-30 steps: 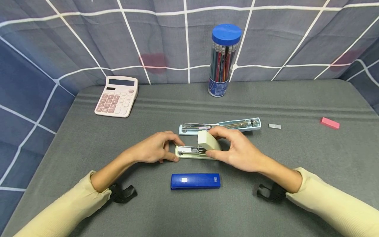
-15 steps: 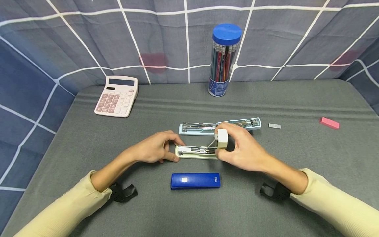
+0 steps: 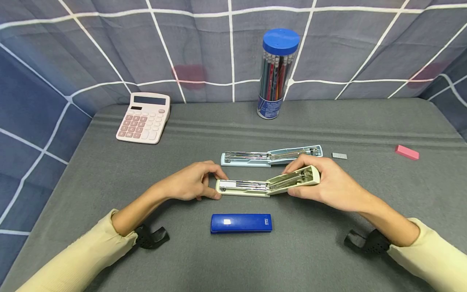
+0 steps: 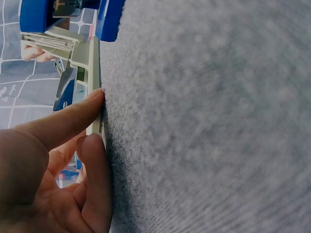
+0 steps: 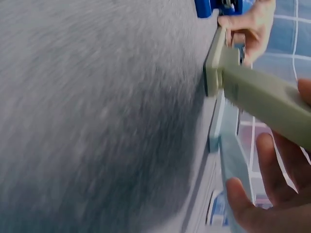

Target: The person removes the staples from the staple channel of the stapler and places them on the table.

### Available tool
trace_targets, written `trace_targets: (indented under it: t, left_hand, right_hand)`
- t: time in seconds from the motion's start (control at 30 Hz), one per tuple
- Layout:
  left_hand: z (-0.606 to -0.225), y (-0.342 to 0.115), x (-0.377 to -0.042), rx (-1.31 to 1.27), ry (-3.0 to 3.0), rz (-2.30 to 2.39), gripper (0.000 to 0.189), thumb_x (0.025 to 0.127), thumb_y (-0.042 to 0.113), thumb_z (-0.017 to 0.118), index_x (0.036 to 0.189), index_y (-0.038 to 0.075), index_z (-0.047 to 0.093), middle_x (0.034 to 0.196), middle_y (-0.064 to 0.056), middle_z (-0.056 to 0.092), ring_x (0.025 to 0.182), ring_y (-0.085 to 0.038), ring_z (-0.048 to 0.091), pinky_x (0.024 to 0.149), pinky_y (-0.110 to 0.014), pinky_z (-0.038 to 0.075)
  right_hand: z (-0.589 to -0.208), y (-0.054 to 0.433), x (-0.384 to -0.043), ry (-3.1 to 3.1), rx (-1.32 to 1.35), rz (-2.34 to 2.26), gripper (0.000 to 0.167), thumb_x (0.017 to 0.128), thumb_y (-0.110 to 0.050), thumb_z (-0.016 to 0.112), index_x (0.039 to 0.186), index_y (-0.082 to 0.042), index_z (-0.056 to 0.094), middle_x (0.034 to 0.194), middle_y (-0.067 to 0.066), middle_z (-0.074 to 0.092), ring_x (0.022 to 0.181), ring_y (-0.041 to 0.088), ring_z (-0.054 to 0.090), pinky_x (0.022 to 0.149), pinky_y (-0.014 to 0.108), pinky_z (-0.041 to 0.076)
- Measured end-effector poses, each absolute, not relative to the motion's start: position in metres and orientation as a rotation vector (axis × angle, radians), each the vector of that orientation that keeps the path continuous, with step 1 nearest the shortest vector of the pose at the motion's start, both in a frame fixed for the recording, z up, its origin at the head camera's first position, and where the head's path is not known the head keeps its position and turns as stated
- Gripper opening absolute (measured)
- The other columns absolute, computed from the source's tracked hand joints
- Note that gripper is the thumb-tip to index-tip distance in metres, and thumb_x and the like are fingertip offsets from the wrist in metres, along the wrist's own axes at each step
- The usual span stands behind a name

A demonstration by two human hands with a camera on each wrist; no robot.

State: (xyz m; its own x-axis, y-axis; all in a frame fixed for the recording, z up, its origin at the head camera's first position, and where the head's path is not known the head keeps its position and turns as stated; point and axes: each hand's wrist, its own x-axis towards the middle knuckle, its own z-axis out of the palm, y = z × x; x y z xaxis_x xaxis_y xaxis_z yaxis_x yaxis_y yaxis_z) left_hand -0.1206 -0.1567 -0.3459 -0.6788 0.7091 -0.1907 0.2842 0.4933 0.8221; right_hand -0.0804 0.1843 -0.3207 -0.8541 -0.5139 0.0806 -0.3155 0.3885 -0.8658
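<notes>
A pale green stapler (image 3: pixel 243 188) lies on the grey table with its top swung far back to the right, showing the metal magazine. At its left end my left hand (image 3: pixel 191 180) pinches the base between thumb and fingers. My right hand (image 3: pixel 330 184) grips the raised top cover (image 3: pixel 292 181) near its free end, thumb on the near side. In the right wrist view the cover (image 5: pixel 265 99) slants up from the hinge. Just behind lies a light blue stapler (image 3: pixel 246 161), also opened out flat. A closed blue stapler (image 3: pixel 240 223) rests in front.
A strip of staples (image 3: pixel 339 155) and a pink eraser-like block (image 3: pixel 407 152) lie to the right. A clear tube of pencils (image 3: pixel 275 77) with a blue lid stands at the back. A pink calculator (image 3: pixel 144 117) sits back left, before a checked cloth.
My right hand has swung the pale green stapler's top from over the magazine, up through upright, then down to the right. My left hand has stayed at the base.
</notes>
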Motion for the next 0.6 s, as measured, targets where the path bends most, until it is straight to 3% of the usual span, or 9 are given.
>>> trace_targets:
  t: [0.4, 0.5, 0.6]
  left_hand:
    - [-0.345, -0.157, -0.120, 0.815, 2.224, 1.087, 0.035, 0.081, 0.008, 0.082, 0.113, 0.005, 0.067, 0.106, -0.007, 0.057, 0.052, -0.012, 0.052, 0.046, -0.031, 0.052]
    - [-0.346, -0.157, -0.120, 0.818, 2.222, 1.092, 0.035, 0.081, 0.008, 0.082, 0.113, 0.005, 0.067, 0.106, -0.007, 0.057, 0.052, -0.012, 0.052, 0.046, -0.031, 0.052]
    - [-0.346, -0.157, -0.120, 0.822, 2.222, 1.096, 0.035, 0.081, 0.009, 0.082, 0.113, 0.005, 0.067, 0.105, -0.007, 0.057, 0.052, -0.012, 0.052, 0.046, -0.031, 0.052]
  right_hand:
    - [-0.320, 0.198, -0.080, 2.605, -0.800, -1.082, 0.032, 0.077, -0.006, 0.082, 0.098, -0.024, 0.066, 0.085, -0.008, 0.059, 0.074, 0.012, 0.051, 0.062, 0.026, 0.043]
    - [-0.318, 0.195, -0.079, 2.668, -0.805, -0.958, 0.035, 0.076, -0.005, 0.081, 0.103, -0.021, 0.066, 0.091, -0.009, 0.061, 0.082, 0.012, 0.054, 0.070, 0.030, 0.045]
    - [-0.310, 0.191, -0.077, 2.706, -0.839, -0.822, 0.043, 0.078, -0.008, 0.079, 0.117, -0.015, 0.064, 0.104, -0.006, 0.064, 0.097, 0.015, 0.058, 0.083, 0.039, 0.047]
